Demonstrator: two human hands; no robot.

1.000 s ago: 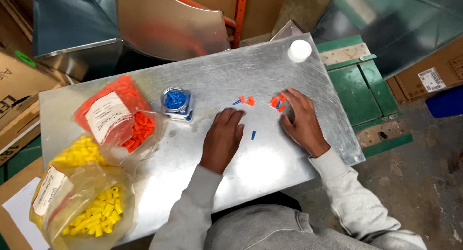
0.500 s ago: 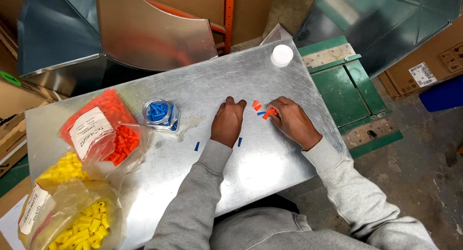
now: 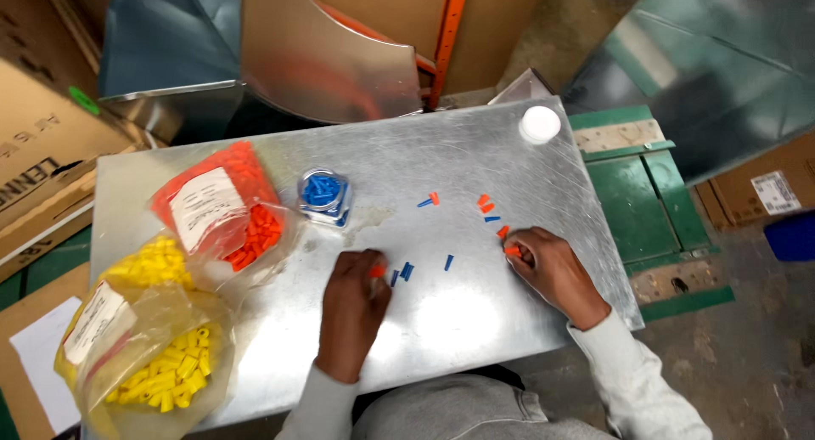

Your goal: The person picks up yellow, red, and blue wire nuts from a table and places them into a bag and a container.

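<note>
I am pinching a small orange connector (image 3: 376, 271) under the fingertips of my left hand (image 3: 352, 308), and my right hand (image 3: 550, 270) is curling its fingers around another orange connector (image 3: 513, 251) at its knuckles, though I cannot quite tell how firmly it is closed. Both are resting on the sheet-metal counter (image 3: 475, 321), with loose blue connectors (image 3: 404, 272) lying just at three o'clock of my left fingertips and more orange and blue pieces (image 3: 486, 204) scattering toward twelve o'clock of my right hand. These caps are looking light, hard and stiff, and likely to skid on the smooth metal, so I am judging that a thumb-and-forefinger pinch across the ribbed sides is working best. At ten o'clock of my left hand a clear little tub of blue connectors (image 3: 323, 195) is sitting; farther toward nine o'clock a plastic bag of orange connectors (image 3: 229, 211) is lying with a white rectangular label on it. At eight o'clock a bag of yellow connectors (image 3: 157, 363) is slumping over the counter's edge, also carrying a white label. A white round cap (image 3: 540, 124) is sitting at the far corner, and brown cardboard boxes (image 3: 38, 143) are standing beyond.
</note>
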